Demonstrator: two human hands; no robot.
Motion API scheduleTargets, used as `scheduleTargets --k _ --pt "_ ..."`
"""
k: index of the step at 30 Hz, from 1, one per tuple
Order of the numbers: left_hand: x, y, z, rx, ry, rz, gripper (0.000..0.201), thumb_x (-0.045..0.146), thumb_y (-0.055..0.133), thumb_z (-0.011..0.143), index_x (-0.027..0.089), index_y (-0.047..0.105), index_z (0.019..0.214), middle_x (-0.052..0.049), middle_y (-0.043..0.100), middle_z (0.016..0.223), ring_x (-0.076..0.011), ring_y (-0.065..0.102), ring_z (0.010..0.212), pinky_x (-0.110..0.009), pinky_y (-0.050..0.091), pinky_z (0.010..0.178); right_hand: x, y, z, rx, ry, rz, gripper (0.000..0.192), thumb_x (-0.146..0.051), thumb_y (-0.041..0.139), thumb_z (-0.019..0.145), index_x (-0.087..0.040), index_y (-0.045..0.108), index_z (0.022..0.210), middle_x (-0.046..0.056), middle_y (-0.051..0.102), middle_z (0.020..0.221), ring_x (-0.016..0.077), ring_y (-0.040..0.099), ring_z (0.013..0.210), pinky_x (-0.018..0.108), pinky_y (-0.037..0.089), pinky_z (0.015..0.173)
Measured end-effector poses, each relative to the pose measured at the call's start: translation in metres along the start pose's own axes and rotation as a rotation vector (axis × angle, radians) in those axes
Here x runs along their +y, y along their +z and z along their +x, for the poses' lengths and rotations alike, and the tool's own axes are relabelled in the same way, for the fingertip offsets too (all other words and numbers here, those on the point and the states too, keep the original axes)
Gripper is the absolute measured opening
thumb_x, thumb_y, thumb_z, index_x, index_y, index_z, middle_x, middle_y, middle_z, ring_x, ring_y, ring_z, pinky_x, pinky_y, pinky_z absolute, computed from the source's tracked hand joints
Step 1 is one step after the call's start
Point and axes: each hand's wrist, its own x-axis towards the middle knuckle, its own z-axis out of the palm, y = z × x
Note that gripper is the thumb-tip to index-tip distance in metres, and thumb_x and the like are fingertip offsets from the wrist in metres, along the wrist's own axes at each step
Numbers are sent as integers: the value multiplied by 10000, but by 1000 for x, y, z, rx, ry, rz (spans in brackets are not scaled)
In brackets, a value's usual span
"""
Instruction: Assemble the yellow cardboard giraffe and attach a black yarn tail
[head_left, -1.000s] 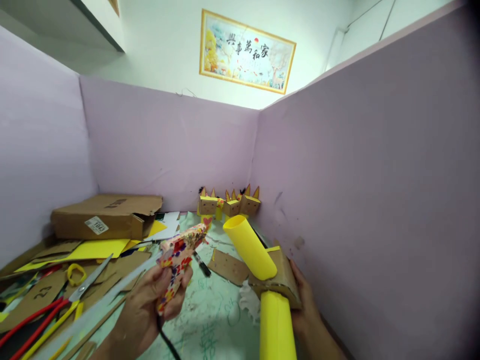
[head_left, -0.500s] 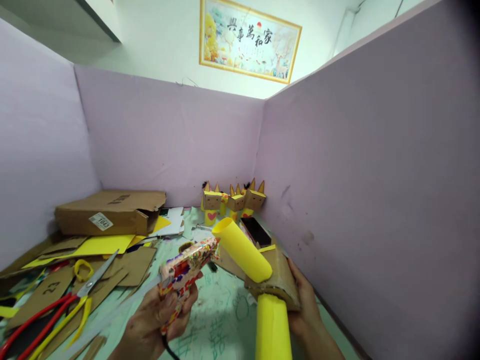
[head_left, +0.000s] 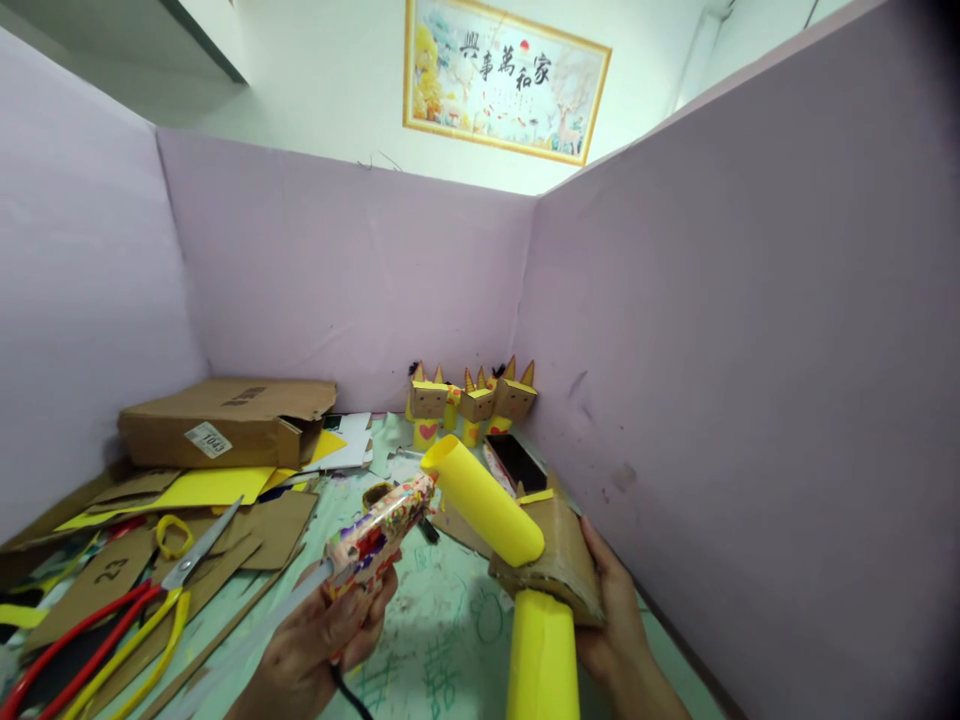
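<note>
My left hand grips a glue gun wrapped in floral paper, a clear glue stick trailing from its back. Its nozzle points up and right, touching or nearly touching the open end of a yellow paper tube. My right hand holds a cardboard box piece from its right side. That tube sticks out of the box toward the upper left, and a second yellow tube hangs below it.
Three small cardboard figures with pointed ears stand in the back corner. Scissors with red and yellow handles, cardboard scraps, yellow paper and a brown box lie at the left. Purple partition walls enclose the green desk. A dark phone lies near the figures.
The glue gun has moved right and up, until its nozzle meets the rim of the upper yellow tube. The box piece with its tubes stayed almost still. The view shifted slightly.
</note>
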Motion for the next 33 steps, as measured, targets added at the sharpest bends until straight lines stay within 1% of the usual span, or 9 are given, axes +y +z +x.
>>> scheduleTargets --k 4,8,10,12,15,18,24,29,33 --pt "1 3 -1 43 5 -25 355 315 814 542 204 696 858 -73 651 745 -65 462 481 -180 348 443 0 0 0 20 6 22 376 -403 610 735 -107 640 964 115 710 866 277 657 747 453 514 748" --pt "0 1 -1 80 21 -23 401 309 826 522 221 677 884 -68 655 755 -97 526 564 -152 333 428 0 1 0 22 3 34 389 -395 588 754 -97 627 1001 116 712 850 266 655 728 434 519 729" --pt "-1 0 -1 75 17 3 405 312 818 537 213 664 898 -68 655 784 -74 498 527 -159 334 431 0 1 0 14 8 38 399 -391 575 765 -106 607 1042 116 712 865 278 656 743 463 514 736" --pt "0 0 0 36 48 54 371 338 790 580 196 655 896 -65 650 790 -39 439 458 -172 317 428 0 2 0 8 5 46 394 -375 565 778 -114 591 1072 116 711 885 289 658 762 493 505 752" --pt "2 4 2 -98 141 162 327 424 712 656 155 650 832 -48 609 710 -5 338 394 -183 215 394 0 2 1 -1 -6 47 383 -368 559 787 -110 595 1068 122 709 891 292 659 767 497 502 761" --pt "4 7 4 -149 182 200 323 454 671 690 154 639 805 -46 594 706 -2 322 396 -193 165 395 0 1 1 -22 -16 34 388 -381 569 777 -103 612 1045 128 708 910 292 656 798 470 506 770" --pt "1 2 4 -88 138 130 293 399 729 643 140 628 735 -37 581 659 -19 339 403 -201 228 400 0 1 2 38 4 28 386 -408 561 775 -115 627 1017 118 715 870 287 660 732 496 509 750" --pt "0 -2 2 -5 110 64 266 313 757 613 139 642 779 -64 614 678 -45 376 398 -235 314 423 0 1 3 54 -20 8 402 -407 580 763 -101 627 1019 127 717 867 282 663 714 482 515 734" --pt "2 1 1 -58 97 112 329 328 755 611 146 659 867 -77 621 712 -44 364 384 -231 236 393 0 2 2 75 -17 20 377 -388 557 786 -99 626 1018 125 720 872 273 665 726 460 518 734"
